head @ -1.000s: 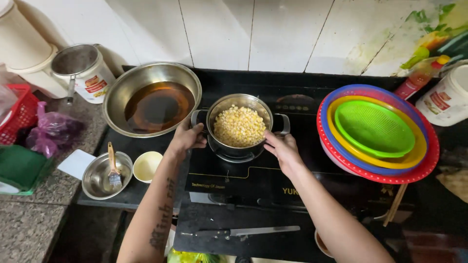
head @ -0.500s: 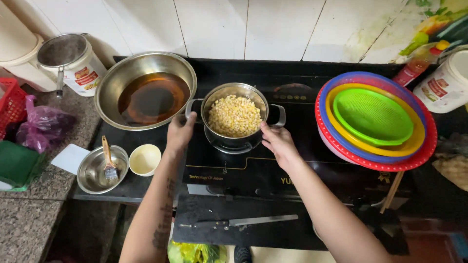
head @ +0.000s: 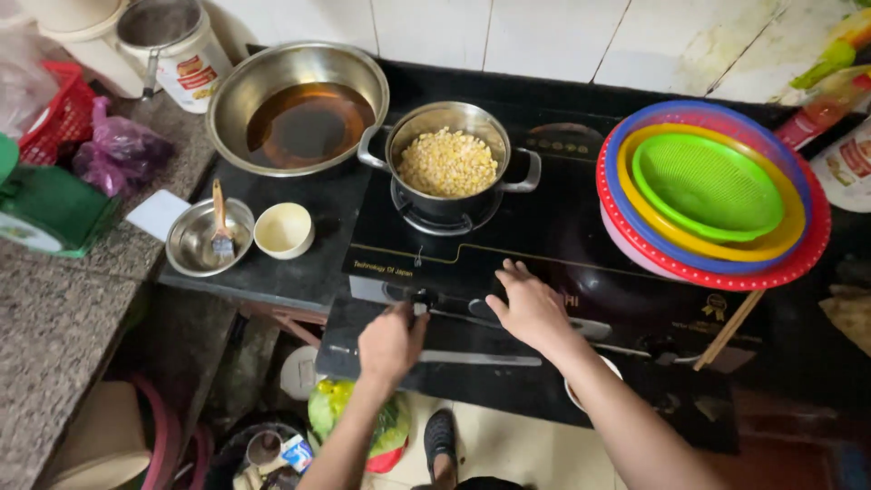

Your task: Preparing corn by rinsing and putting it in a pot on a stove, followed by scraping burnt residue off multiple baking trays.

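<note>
Our black induction cooktop (head: 544, 245) carries the small steel two-handled pot of yellow corn kernels (head: 448, 168) far-centre: heavy, slick, best gripped by both handles. Right hand (head: 531, 308) lies flat, released; left hand (head: 392, 343), fingers curled, touches the control edge.

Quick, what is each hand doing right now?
Left hand: closed at the front edge of the cooktop; whether it holds anything cannot be told.
Right hand: open, fingers spread, holding nothing.
</note>
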